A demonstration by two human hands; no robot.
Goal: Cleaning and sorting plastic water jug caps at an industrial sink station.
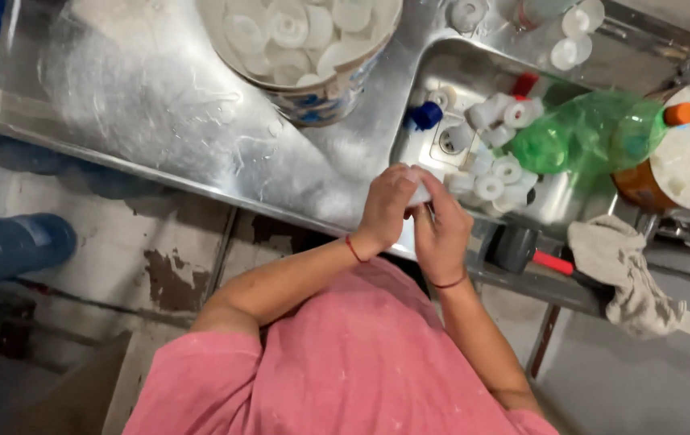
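Here both the left hand and right hand are gripping a wet white bottle cap; it might slip into the steel sink.

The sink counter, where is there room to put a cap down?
The wet steel drainboard left of the bucket of white caps is bare. The sink basin is crowded with white caps and a green bottle.
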